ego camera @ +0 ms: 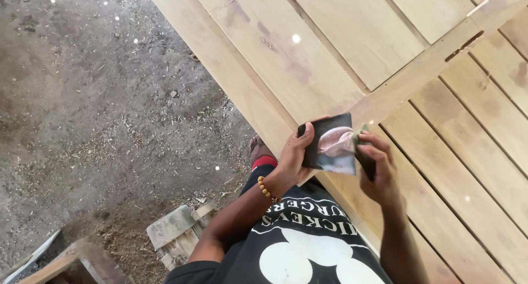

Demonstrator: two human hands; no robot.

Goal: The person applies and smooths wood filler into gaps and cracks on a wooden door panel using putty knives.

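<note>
Both my hands hold a dark sheet of sandpaper (pixel 331 145) with a worn pinkish patch, just above a pale wooden door panel (pixel 341 47). My left hand (pixel 295 155) pinches the sheet's left edge, thumb on top. My right hand (pixel 377 168) grips its right edge, fingers curled over it. A beaded bracelet (pixel 265 189) circles my left wrist.
The wooden panel with slats and a cross rail (pixel 434 58) fills the right and top. To the left lies a dirt floor (pixel 93 97) strewn with sawdust. My foot in a red-strapped sandal (pixel 261 155) stands by the panel's edge. Wood offcuts (pixel 176 232) lie at bottom left.
</note>
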